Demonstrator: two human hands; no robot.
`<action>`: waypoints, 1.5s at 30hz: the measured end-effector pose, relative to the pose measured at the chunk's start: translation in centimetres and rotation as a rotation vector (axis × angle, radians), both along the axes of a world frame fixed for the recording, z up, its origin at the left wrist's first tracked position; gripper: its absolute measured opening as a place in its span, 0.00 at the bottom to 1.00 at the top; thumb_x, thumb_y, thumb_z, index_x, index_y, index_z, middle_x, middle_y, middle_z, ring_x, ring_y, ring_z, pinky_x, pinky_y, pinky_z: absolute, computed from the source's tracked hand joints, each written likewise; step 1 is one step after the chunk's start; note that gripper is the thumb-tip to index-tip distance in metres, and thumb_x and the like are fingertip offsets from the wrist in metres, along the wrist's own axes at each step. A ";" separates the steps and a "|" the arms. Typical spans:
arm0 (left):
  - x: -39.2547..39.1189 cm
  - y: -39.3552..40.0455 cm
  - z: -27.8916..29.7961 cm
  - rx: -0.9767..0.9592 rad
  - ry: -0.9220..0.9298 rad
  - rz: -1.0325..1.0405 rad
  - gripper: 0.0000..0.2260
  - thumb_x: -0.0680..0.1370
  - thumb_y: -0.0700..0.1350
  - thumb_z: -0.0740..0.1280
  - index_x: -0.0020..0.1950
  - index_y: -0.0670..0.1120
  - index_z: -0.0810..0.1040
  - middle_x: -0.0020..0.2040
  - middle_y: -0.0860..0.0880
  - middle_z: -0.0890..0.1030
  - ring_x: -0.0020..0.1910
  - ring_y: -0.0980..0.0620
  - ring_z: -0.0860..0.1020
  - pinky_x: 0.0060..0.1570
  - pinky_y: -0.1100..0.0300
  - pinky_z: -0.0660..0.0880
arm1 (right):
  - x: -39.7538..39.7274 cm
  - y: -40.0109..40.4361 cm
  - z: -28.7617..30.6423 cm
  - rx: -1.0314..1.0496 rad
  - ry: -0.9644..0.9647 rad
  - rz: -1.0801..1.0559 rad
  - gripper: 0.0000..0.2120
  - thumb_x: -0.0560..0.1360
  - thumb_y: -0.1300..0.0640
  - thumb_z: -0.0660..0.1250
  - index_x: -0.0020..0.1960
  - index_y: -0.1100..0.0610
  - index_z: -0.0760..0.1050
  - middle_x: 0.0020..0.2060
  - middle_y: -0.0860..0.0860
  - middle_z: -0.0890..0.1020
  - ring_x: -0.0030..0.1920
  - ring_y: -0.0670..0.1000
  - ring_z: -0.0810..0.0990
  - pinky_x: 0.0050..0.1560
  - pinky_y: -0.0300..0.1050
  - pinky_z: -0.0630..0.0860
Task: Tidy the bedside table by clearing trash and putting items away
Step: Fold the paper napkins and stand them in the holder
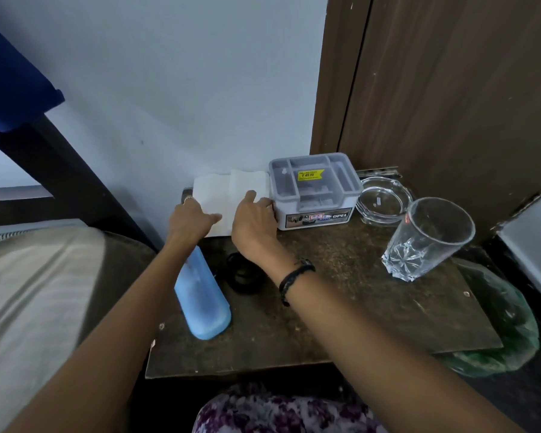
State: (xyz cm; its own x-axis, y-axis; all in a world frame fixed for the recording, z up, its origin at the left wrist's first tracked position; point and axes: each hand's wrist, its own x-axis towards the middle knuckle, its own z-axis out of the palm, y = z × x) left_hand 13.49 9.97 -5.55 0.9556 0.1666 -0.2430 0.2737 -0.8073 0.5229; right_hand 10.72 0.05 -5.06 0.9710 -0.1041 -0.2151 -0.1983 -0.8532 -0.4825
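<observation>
1. Both hands lie flat with straight fingers on the white paper (pixel 219 195) at the desk's (pixel 341 295) back edge: left hand (pixel 191 220), right hand (pixel 254 225).
2. One lidded plastic box (pixel 316 190) touches the right hand's fingers.
3. One blue bottle (pixel 202 300) stands under the left forearm.

Bedroom: bed (pixel 28 276) beside worn bedside table (pixel 341 307).

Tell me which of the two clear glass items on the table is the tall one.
The drinking glass, standing toward the table's right edge with a cut pattern at its base. The other, the ashtray, is low and wide, sitting behind it beside the plastic box.
</observation>
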 end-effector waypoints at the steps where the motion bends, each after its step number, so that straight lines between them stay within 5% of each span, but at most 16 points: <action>1: 0.4 0.0 -0.4 0.014 0.011 0.004 0.27 0.74 0.49 0.68 0.67 0.35 0.66 0.66 0.36 0.70 0.65 0.39 0.69 0.63 0.50 0.67 | 0.4 0.2 -0.4 0.000 0.021 -0.017 0.37 0.72 0.65 0.68 0.73 0.66 0.50 0.68 0.69 0.60 0.66 0.65 0.64 0.63 0.56 0.70; 8: 2.3 0.7 -2.0 0.032 0.102 0.168 0.40 0.67 0.52 0.75 0.70 0.37 0.60 0.68 0.38 0.66 0.68 0.38 0.64 0.67 0.45 0.63 | 1.9 1.0 -3.3 -0.126 -0.065 -0.084 0.35 0.75 0.63 0.64 0.74 0.64 0.46 0.66 0.66 0.64 0.66 0.61 0.63 0.63 0.50 0.65; 15: 3.0 0.4 -1.0 -0.305 0.112 0.143 0.25 0.68 0.35 0.73 0.63 0.37 0.68 0.59 0.38 0.75 0.56 0.40 0.73 0.55 0.51 0.70 | 2.4 0.2 -3.1 -0.004 -0.107 -0.156 0.31 0.73 0.53 0.67 0.69 0.63 0.57 0.65 0.61 0.63 0.64 0.59 0.62 0.61 0.47 0.64; 23: 2.5 -1.1 0.0 -0.532 0.184 0.249 0.20 0.72 0.37 0.69 0.62 0.36 0.70 0.49 0.40 0.74 0.49 0.44 0.73 0.47 0.55 0.72 | 2.3 0.2 -2.1 0.368 -0.040 -0.204 0.37 0.72 0.58 0.68 0.73 0.59 0.49 0.66 0.62 0.61 0.65 0.63 0.63 0.63 0.53 0.66; 30: 0.1 -0.9 2.5 -0.765 -0.002 0.345 0.13 0.73 0.35 0.67 0.53 0.41 0.66 0.37 0.47 0.72 0.33 0.50 0.72 0.16 0.69 0.65 | 0.7 -0.9 0.8 0.681 -0.240 -0.219 0.38 0.70 0.60 0.69 0.72 0.53 0.51 0.65 0.57 0.70 0.63 0.58 0.70 0.59 0.53 0.73; 37: -5.9 -3.4 5.6 -1.038 0.045 0.282 0.11 0.71 0.33 0.69 0.52 0.39 0.74 0.40 0.45 0.78 0.26 0.54 0.80 0.19 0.66 0.74 | -4.7 -6.1 4.4 0.946 -0.240 -0.262 0.38 0.71 0.64 0.69 0.73 0.52 0.52 0.58 0.47 0.69 0.54 0.48 0.71 0.50 0.42 0.70; 41: -10.5 -4.8 4.3 -1.102 0.164 0.234 0.23 0.71 0.35 0.71 0.64 0.37 0.68 0.57 0.41 0.78 0.43 0.49 0.79 0.27 0.60 0.80 | -9.1 -10.0 3.0 0.934 -0.211 -0.317 0.31 0.69 0.66 0.70 0.66 0.52 0.60 0.57 0.49 0.74 0.54 0.50 0.74 0.50 0.44 0.73; 45: -13.9 -6.3 1.8 -0.982 0.157 0.206 0.21 0.71 0.31 0.70 0.60 0.38 0.65 0.58 0.39 0.76 0.47 0.46 0.78 0.36 0.54 0.79 | -13.7 -13.8 1.1 0.900 -0.134 -0.374 0.34 0.69 0.66 0.70 0.69 0.53 0.59 0.54 0.48 0.75 0.53 0.49 0.74 0.51 0.44 0.73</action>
State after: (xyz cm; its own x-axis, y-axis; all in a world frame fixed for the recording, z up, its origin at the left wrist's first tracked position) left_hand -0.37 3.65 -3.72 0.8765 -0.0163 -0.4811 0.4814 0.0306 0.8760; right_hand -2.96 -13.76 -3.97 0.9309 -0.2613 -0.2552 -0.2770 -0.0497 -0.9596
